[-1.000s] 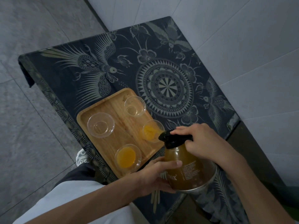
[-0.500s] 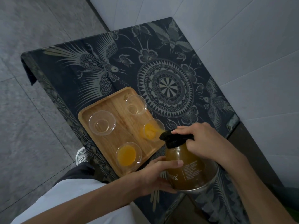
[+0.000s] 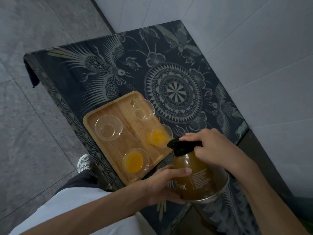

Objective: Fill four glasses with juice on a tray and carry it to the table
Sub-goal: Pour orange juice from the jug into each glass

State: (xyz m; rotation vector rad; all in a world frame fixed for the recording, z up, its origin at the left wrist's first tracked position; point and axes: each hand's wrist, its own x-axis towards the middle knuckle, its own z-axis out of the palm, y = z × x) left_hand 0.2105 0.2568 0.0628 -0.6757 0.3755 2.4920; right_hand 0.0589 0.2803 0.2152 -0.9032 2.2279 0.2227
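A wooden tray [image 3: 128,121] lies on the patterned table and carries several clear glasses. The near glass [image 3: 135,160] holds orange juice. The right glass [image 3: 160,135] is taking juice from the black spout of a glass jug [image 3: 196,177], which is tilted toward it. Two more glasses, one at the left [image 3: 108,127] and one at the far side [image 3: 143,109], hold no juice. My right hand [image 3: 210,146] grips the jug's black lid and handle. My left hand [image 3: 166,183] cups the jug's belly from below.
The table wears a dark cloth [image 3: 172,85] with bird and mandala patterns and stands against a pale tiled wall [image 3: 245,39]. Grey floor tiles [image 3: 33,116] lie to the left. My shoe [image 3: 83,162] shows beside the table's near edge.
The jug stays tilted over the right glass, whose juice level has risen a little. Both hands keep their hold. The view has shifted slightly.
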